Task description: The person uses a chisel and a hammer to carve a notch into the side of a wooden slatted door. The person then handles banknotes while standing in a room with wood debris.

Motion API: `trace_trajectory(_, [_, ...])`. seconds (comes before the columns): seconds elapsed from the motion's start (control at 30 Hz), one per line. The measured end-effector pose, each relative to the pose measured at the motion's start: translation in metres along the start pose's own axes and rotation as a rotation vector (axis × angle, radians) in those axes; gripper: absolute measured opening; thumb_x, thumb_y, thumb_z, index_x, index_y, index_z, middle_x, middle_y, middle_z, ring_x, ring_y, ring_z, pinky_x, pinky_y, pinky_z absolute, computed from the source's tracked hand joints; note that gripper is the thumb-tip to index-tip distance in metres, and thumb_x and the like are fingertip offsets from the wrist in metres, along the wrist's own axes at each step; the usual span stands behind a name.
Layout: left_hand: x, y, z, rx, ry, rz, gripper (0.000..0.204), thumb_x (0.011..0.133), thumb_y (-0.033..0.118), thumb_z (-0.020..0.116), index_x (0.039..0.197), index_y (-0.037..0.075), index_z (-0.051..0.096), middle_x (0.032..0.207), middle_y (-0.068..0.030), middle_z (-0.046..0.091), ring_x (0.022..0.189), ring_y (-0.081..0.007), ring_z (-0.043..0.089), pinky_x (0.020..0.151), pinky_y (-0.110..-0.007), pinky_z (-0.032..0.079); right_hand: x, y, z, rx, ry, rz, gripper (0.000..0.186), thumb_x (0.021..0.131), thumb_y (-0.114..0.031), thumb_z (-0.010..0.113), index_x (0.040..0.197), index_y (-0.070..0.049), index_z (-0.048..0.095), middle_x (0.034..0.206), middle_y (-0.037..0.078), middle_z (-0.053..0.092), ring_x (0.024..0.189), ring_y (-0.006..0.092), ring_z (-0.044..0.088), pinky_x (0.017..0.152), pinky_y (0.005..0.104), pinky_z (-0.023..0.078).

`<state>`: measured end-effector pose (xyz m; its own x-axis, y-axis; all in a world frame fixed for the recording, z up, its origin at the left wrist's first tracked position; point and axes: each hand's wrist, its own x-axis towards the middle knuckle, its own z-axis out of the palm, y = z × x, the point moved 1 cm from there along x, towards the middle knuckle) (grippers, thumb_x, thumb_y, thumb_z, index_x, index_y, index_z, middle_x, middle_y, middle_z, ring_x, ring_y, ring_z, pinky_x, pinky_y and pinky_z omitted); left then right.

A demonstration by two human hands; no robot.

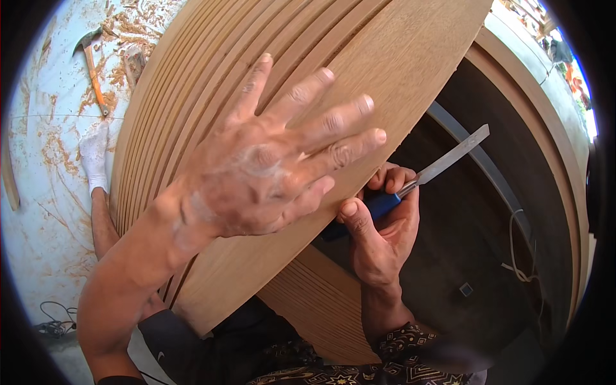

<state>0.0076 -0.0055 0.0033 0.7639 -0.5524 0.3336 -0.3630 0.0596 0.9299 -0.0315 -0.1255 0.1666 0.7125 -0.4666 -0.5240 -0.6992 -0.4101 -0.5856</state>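
Note:
A chisel (452, 155) with a blue handle and flat metal blade is gripped in my right hand (385, 247), its blade pointing up and to the right. That hand is beside the long edge of a smooth wooden board (410, 64). Above the same board, my left hand (260, 160) is spread wide, palm down, holding nothing. Whether its palm touches the wood cannot be seen. Raised wooden slats (212, 58) run in parallel along the board's left side, partly hidden by my left hand and forearm.
A claw hammer (94, 70) lies on the pale floor at the upper left among wood shavings (131, 29). My foot in a white sock (94, 154) stands below it. At the right are a curved wooden frame (552, 135), a metal strip (507, 183) and a loose cord (513, 240).

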Motion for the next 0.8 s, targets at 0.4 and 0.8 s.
trace_trajectory(0.4, [0.043, 0.015, -0.007, -0.442, 0.182, -0.302, 0.024, 0.071, 0.021, 0.079, 0.074, 0.005, 0.061, 0.079, -0.0047, 0.063, 0.082, -0.0221, 0.058, 0.072, -0.037, 0.047, 0.000, 0.006, 0.000, 0.080, -0.021, -0.038, 0.050, 0.084, 0.008, 0.075, 0.111, -0.010, 0.037, 0.110, 0.003, 0.042, 0.095, 0.0097, 0.049, 0.083, 0.0254, 0.048])
trace_trajectory(0.8, [0.055, -0.004, -0.001, -0.619, 0.307, -0.351, 0.022, 0.077, 0.020, 0.084, 0.077, 0.005, 0.068, 0.083, -0.0038, 0.066, 0.083, -0.0181, 0.063, 0.073, -0.034, 0.050, 0.000, 0.007, 0.001, 0.083, -0.018, -0.038, 0.050, 0.084, 0.002, 0.079, 0.109, -0.010, 0.038, 0.108, 0.003, 0.043, 0.094, 0.0108, 0.050, 0.086, 0.0268, 0.045])
